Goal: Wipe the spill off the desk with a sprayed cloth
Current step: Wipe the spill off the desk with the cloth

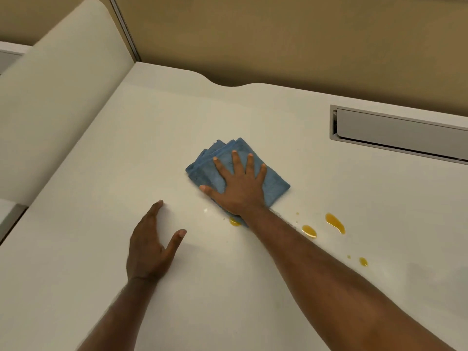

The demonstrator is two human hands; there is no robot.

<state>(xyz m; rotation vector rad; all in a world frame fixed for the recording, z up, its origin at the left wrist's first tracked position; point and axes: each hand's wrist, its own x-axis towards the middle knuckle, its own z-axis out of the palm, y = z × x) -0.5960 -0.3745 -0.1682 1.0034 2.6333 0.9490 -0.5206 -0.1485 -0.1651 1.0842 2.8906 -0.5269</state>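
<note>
The right hand (238, 188) lies flat on a folded blue cloth (274, 182) near the middle of the white desk (101, 173). Its fingers (234, 160) are spread wide apart, so this grip is not closed on anything; it just presses the cloth down. The left hand (152, 244) rests on the desk to the left and a bit nearer, with its fingers loose and apart, and it holds nothing. The spill (334, 222) is made of yellow drops. One small drop (234, 221) peeks out from under the near edge of the cloth. Two bigger drops sit to the right of the arm, and two little drops (363, 261) lie nearer still, also on the right. So most of the mess looks not yet wiped. To do this step well, the person should keep the palm flat and push down evenly, so the whole cloth touches the desk. The cloth should slide to the right and toward the near side, right over each drop, in slow, long strokes. Going fast could smear the yellow into a thin streak. It may help to turn the cloth to a clean side when one side gets dirty. The left hand can stay put to keep the body steady. A long grey slot (400, 133) sits far on the right, and the wet cloth should keep away from it.
</note>
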